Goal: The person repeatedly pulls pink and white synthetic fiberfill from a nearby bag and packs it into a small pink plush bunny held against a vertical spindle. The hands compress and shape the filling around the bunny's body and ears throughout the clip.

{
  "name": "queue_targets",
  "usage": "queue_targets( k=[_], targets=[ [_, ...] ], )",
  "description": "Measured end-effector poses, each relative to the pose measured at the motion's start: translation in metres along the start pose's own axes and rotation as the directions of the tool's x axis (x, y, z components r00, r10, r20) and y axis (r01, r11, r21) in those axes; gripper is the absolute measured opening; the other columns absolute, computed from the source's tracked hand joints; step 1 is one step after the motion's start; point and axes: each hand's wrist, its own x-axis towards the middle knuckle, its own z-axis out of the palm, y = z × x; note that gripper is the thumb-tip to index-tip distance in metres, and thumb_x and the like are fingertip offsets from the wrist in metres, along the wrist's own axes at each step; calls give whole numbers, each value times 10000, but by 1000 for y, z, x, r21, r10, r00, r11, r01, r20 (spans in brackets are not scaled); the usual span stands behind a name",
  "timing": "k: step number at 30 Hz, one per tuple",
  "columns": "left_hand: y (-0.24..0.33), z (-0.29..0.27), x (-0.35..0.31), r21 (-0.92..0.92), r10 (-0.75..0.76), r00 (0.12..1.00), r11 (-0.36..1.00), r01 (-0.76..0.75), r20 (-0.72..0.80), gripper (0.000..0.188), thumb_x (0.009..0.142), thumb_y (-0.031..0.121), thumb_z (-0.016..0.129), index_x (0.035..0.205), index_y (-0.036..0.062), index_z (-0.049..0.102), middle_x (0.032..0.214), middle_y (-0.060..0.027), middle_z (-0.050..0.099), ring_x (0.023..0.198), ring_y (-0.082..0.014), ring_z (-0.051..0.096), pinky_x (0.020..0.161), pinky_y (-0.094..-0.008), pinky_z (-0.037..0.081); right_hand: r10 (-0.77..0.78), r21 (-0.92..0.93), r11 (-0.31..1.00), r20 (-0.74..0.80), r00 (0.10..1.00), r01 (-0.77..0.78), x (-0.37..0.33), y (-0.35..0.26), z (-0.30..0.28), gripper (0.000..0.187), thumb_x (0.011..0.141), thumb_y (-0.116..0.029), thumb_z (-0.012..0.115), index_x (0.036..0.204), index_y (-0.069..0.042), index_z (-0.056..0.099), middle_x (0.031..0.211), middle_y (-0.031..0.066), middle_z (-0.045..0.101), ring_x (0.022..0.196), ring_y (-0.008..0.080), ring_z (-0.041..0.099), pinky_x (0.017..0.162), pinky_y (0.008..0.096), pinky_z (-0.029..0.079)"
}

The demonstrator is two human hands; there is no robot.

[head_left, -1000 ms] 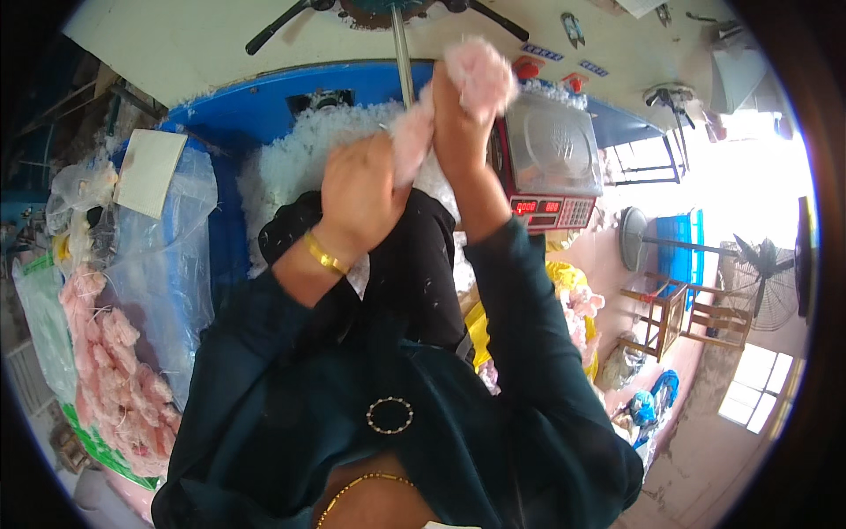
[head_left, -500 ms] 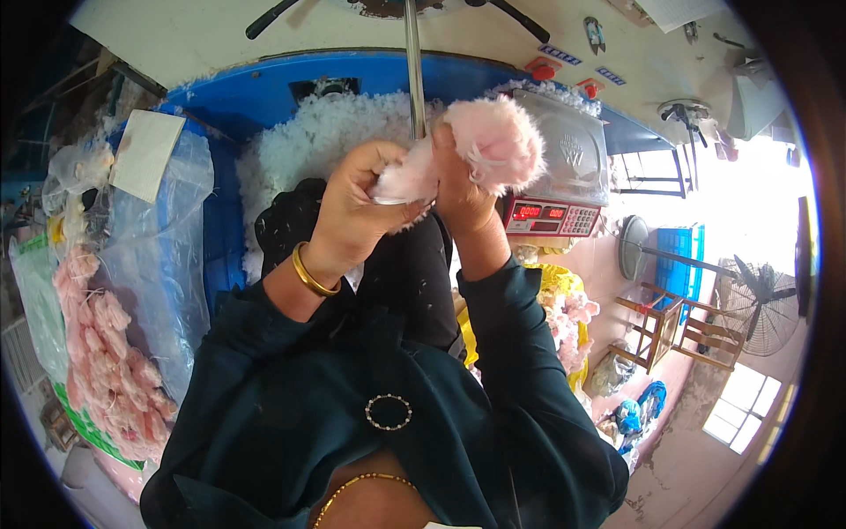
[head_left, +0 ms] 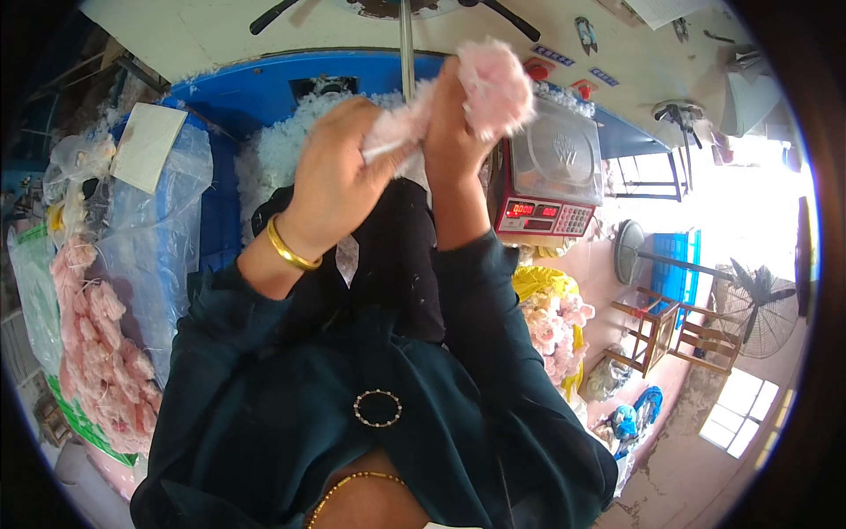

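- dark teal top, kinda loose, sleeves stop short of the wrists
- oval beaded ornament on the front
- gold-coloured necklace, 6 o'clock from that
- shiny gold-coloured bangle, left wrist, 11 o'clock
- black trousers at 12, few white specks

1. Fluffy pink plush piece, upper left of the red-and-silver weighing scale; its middle hidden by the bare right hand;
2. bare left hand, left of the scale; some fingertips out of sight;
3. shiny metal pipe, upper left of the scale; lower end hidden;
4. flat white paper sheet, above the scale; cut off by the upper edge.
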Motion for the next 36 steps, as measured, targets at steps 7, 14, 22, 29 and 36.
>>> queue_targets(
  k=[7,14,22,29,36],
  targets=[
    [-10,15,3,131,-19,995,991,32,-96,255,766,177,731,839,-4,566,756,-173,585,718,-383,571,617,-428,443,-107,-105,987,162,981,125,7,43,-2,190,772,-3,662,956,4,615,876,46,649,786,124,608,689,264,493],
    [-6,25,-7,206,10,974,978,38,-227,330,742,210,749,808,3,500,736,-174,588,720,-382,576,623,-445,446,-352,-287,860,264,898,422,22,49,1,109,760,-4,647,863,-39,640,815,131,630,776,348,599,676,432,454],
    [-57,57,4,607,279,924,792,-68,-261,328,690,182,713,912,17,535,748,-166,589,727,-370,578,602,-445,430,540,74,838,33,841,-541,-4,0,20,139,804,-121,637,825,16,639,744,36,644,699,101,585,627,279,474],
    [-23,45,-17,208,-64,968,971,116,-244,228,793,134,653,890,-1,497,836,-215,587,796,-411,567,669,-458,451,426,153,890,63,903,-430,23,36,24,107,803,-101,644,749,-15,608,702,-9,596,635,91,536,553,275,444],
    [-39,44,-9,417,223,945,903,-108,-239,199,710,19,604,877,7,496,822,-197,544,840,-414,531,710,-479,434,400,213,892,39,916,-399,4,13,13,137,816,-108,650,925,-42,600,806,-2,599,680,97,546,591,266,451]
  ],
)
